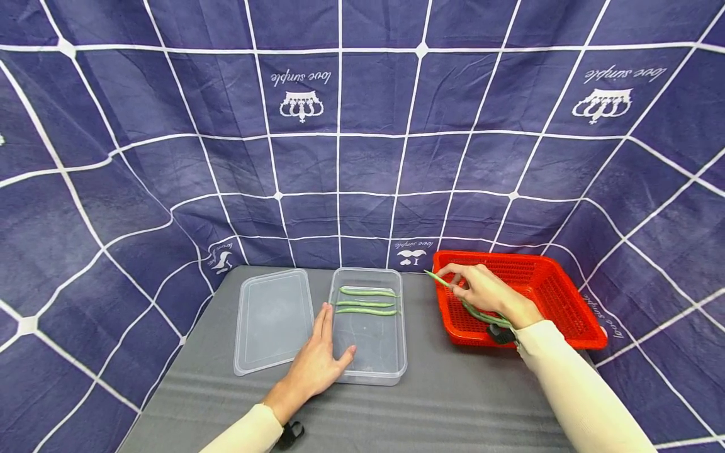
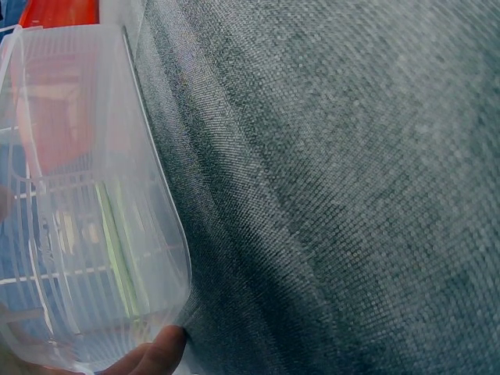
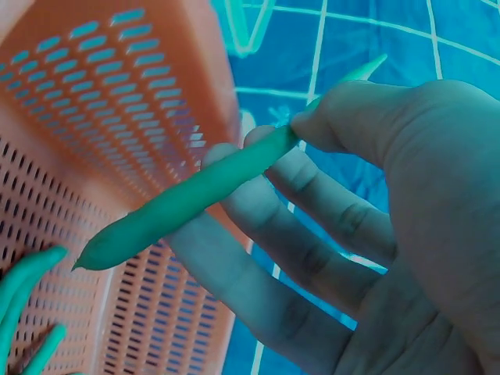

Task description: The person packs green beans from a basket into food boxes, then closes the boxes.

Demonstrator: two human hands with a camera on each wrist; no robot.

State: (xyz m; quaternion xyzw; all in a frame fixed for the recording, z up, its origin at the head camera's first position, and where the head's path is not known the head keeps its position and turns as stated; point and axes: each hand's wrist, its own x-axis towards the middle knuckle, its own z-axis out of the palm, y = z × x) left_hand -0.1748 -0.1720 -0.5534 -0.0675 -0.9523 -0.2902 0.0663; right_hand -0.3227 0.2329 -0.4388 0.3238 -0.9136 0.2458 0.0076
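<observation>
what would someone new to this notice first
The bright red perforated basket at the right of the head view would likely catch the eye first. Next comes the green bean in the right hand's grip, near the basket's left rim, then three more green beans lying side by side in the clear plastic container.

Lower-left beans [image 3: 26,273] partly outside right-wrist view

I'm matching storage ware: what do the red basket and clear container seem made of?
Red basket: likely molded plastic with a slight sheen, given its even slotted walls. Clear container: probably glossy, translucent plastic; green beans show through its wall.
</observation>
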